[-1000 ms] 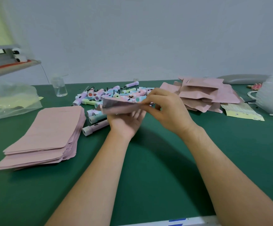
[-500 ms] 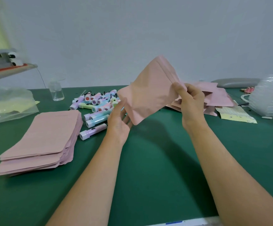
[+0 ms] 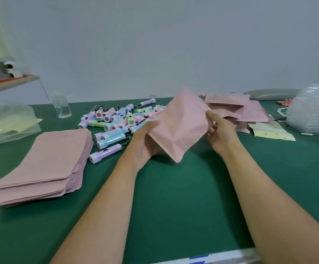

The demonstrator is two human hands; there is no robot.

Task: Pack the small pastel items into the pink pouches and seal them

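Note:
I hold one pink pouch (image 3: 179, 126) up over the middle of the green table (image 3: 174, 197), bulged and tilted. My left hand (image 3: 145, 143) grips its lower left edge, and my right hand (image 3: 219, 132) pinches its right edge. What is inside the pouch is hidden. Behind my left hand lies a heap of small pastel flashlights (image 3: 115, 121) in lilac, blue, pink and green. A flat stack of pink pouches (image 3: 46, 164) lies at the left. A looser pile of pink pouches (image 3: 236, 109) lies behind my right hand.
A clear glass jar (image 3: 61, 107) stands at the back left beside a clear plastic bag (image 3: 6, 122). A yellow patterned sheet (image 3: 269, 130) and a stack of clear plastic trays (image 3: 315, 109) lie at the right. The table's near edge has a white strip (image 3: 221, 258).
The pouch went from flat in both hands to raised upright, and has now come down lower and more level. Both hands still hold its edges.

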